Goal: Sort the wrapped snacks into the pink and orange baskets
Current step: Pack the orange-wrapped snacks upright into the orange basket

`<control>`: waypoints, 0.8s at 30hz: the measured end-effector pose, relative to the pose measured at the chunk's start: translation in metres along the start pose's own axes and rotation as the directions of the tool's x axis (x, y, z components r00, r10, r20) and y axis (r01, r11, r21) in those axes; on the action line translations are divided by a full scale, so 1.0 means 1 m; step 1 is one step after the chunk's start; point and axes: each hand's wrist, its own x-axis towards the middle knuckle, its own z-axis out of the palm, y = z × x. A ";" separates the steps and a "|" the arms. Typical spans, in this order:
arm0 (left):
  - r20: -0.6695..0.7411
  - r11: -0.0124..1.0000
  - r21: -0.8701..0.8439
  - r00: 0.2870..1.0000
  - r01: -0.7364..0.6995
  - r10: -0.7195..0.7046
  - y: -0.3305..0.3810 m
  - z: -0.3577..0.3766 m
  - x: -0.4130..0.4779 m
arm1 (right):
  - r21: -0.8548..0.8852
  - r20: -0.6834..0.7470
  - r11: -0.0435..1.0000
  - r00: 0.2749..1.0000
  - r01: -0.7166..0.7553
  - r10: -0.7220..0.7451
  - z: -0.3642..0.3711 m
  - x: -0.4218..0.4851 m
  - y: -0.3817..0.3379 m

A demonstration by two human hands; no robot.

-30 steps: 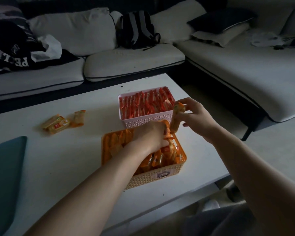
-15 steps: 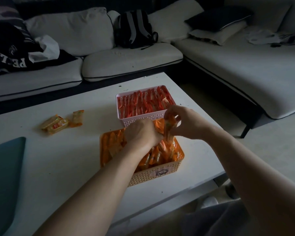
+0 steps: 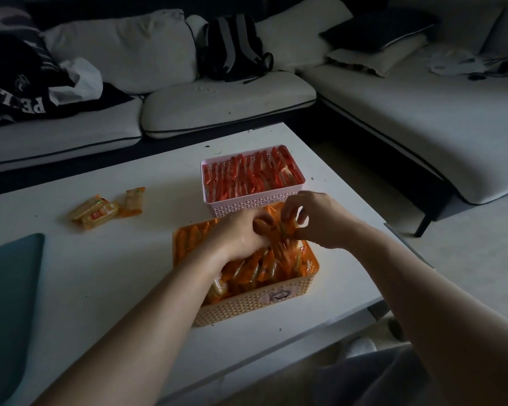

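Both hands meet over the orange basket (image 3: 248, 307), the left hand (image 3: 241, 233) curled among its orange snacks (image 3: 255, 269), the right hand (image 3: 316, 219) pinching one, the pink basket (image 3: 254, 204) of red snacks (image 3: 251, 175) at twelve o'clock, three loose snacks (image 3: 106, 208) at ten

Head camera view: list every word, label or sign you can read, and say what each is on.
"PELE", upside down and cut off by a fold: white letters on the dark garment on the sofa.
Sticker on the orange basket: a picture, no readable text.
Loose snack wrappers on the table: print too blurred to read.
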 end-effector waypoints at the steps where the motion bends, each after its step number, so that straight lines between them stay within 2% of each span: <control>1: 0.036 1.000 0.028 0.999 -0.005 0.004 0.001 -0.001 -0.002 | 0.016 0.017 1.000 1.000 -0.001 0.001 0.000 -0.001 0.001; 6: 0.077 0.981 0.186 0.996 -0.059 0.045 0.001 -0.008 -0.004 | 0.058 0.020 0.998 0.999 -0.035 0.034 -0.004 -0.002 0.004; 10: 0.115 0.958 0.285 0.993 -0.039 0.006 -0.003 -0.014 -0.005 | 0.166 0.025 0.982 0.996 -0.089 0.086 -0.003 -0.005 0.007; 13: 0.131 0.912 0.408 0.991 -0.050 -0.005 -0.002 -0.009 -0.007 | 0.167 -0.006 0.983 0.997 -0.079 0.081 -0.003 -0.004 0.009; 17: 0.064 0.822 0.563 0.996 -0.083 0.057 0.001 0.003 -0.006 | 0.107 -0.045 0.992 0.996 -0.067 0.072 -0.004 -0.005 0.008; 19: 0.022 0.812 0.578 0.997 -0.076 0.077 0.002 0.008 -0.004 | 0.016 -0.002 0.998 0.998 -0.063 0.064 -0.001 -0.004 0.005; 22: -0.037 0.812 0.580 0.993 -0.067 0.108 0.003 0.014 -0.003 | 0.048 0.053 0.997 0.997 -0.065 0.063 0.003 -0.004 -0.001; 24: -0.071 0.805 0.590 0.991 -0.052 0.116 0.004 0.016 -0.002 | 0.019 0.085 1.000 0.996 -0.014 0.013 0.004 -0.005 -0.006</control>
